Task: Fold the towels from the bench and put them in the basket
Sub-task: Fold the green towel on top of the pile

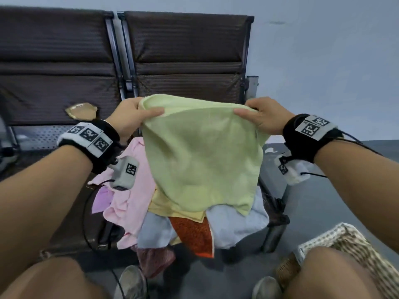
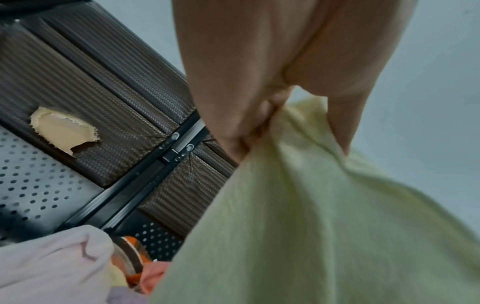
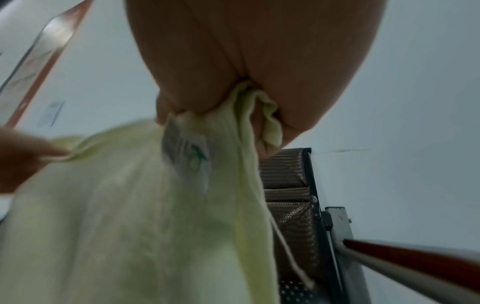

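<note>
Wicker basket [image 1: 354,244] beside bench [image 1: 185,52].

You won't find any words, brand names or numbers you can read here. The nearest thing is a small sewn-in label [image 3: 185,147] on the light green towel [image 3: 109,216], seen from your right wrist just below where you pinch the cloth; it carries a dark green mark, too blurred to make out as letters. The white tags on your wristbands, the left wristband [image 1: 89,134] and the right wristband [image 1: 312,127], bear black-and-white square code patterns rather than text. A faint grey mark on the wall [image 1: 277,23] cannot be read either.
</note>
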Tool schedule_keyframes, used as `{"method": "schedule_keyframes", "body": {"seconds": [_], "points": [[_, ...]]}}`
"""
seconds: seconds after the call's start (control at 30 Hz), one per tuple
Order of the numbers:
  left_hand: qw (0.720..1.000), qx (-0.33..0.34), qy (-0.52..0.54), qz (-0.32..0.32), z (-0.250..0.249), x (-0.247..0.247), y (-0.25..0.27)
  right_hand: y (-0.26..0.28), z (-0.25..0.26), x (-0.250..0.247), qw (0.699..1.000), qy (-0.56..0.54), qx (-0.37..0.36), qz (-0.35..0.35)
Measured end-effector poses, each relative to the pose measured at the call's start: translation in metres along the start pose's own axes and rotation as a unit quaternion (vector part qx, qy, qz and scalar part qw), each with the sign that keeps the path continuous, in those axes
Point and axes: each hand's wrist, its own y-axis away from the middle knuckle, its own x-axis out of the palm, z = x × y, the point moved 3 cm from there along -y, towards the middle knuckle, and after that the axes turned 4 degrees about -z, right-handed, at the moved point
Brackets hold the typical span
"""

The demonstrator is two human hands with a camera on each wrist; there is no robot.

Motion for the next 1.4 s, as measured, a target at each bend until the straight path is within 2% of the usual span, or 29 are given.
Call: {"method": "schedule_keyframes", "body": {"seconds": [0.07, 0.17, 0.27, 0.3, 0.37, 0.43, 0.47, 0.53, 0.67, 0.8, 0.9, 1.0, 1.07, 1.13, 1.17, 1.23, 1.33, 1.37, 1.4], "points": [[1.000, 0.001, -0.014, -0.013, -0.009, -0.003, 0.003, -0.001, -0.003, -0.004, 0.999, -0.041, 0.029, -0.010], [0.994, 0.007, -0.077, -0.081, -0.019, -0.006, 0.001, 0.002, -0.002, -0.006, 0.987, -0.139, 0.082, -0.022], [0.986, -0.001, -0.087, -0.144, -0.030, 0.006, 0.005, 0.005, 0.003, -0.003, 0.965, -0.231, 0.125, -0.012], [0.989, -0.013, -0.066, -0.131, -0.030, 0.009, 0.005, 0.006, 0.004, -0.003, 0.955, -0.255, 0.148, -0.023], [0.997, -0.061, -0.005, -0.045, -0.024, 0.017, 0.007, 0.006, 0.000, -0.004, 0.932, -0.289, 0.207, -0.067], [0.995, -0.095, 0.009, 0.039, -0.014, 0.022, 0.011, 0.010, -0.004, -0.006, 0.914, -0.310, 0.248, -0.090], [0.993, -0.103, 0.009, 0.055, -0.009, 0.021, 0.013, 0.014, -0.007, -0.005, 0.908, -0.318, 0.257, -0.090], [0.992, -0.117, 0.031, 0.036, -0.001, 0.020, 0.012, 0.020, -0.011, -0.004, 0.906, -0.325, 0.262, -0.071], [0.980, -0.146, 0.116, -0.071, 0.007, 0.022, 0.004, 0.035, -0.007, 0.005, 0.899, -0.346, 0.269, 0.008], [0.972, -0.124, 0.112, -0.167, -0.005, 0.042, -0.003, 0.031, 0.011, 0.015, 0.891, -0.357, 0.279, -0.047], [0.977, -0.091, 0.112, -0.157, -0.022, 0.071, 0.000, 0.025, 0.033, 0.026, 0.881, -0.385, 0.274, -0.035], [0.993, -0.019, 0.078, -0.084, -0.036, 0.105, 0.017, 0.020, 0.059, 0.033, 0.866, -0.427, 0.262, 0.003], [0.998, 0.056, 0.005, -0.033, -0.045, 0.123, 0.031, 0.019, 0.073, 0.034, 0.852, -0.454, 0.260, 0.012], [0.991, 0.106, -0.077, 0.008, -0.050, 0.131, 0.041, 0.019, 0.079, 0.030, 0.852, -0.458, 0.253, 0.013], [0.990, 0.107, -0.085, 0.029, -0.051, 0.132, 0.043, 0.019, 0.080, 0.030, 0.859, -0.450, 0.243, 0.019], [0.997, 0.057, -0.014, 0.041, -0.057, 0.125, 0.044, 0.021, 0.080, 0.026, 0.881, -0.415, 0.224, 0.034], [0.995, -0.021, 0.080, -0.052, -0.057, 0.108, 0.034, 0.021, 0.079, 0.020, 0.892, -0.405, 0.186, 0.067], [0.995, -0.031, 0.079, -0.061, -0.057, 0.105, 0.033, 0.021, 0.081, 0.017, 0.890, -0.415, 0.168, 0.084], [0.995, -0.042, 0.076, -0.040, -0.056, 0.103, 0.033, 0.019, 0.083, 0.014, 0.887, -0.423, 0.152, 0.104]]}}
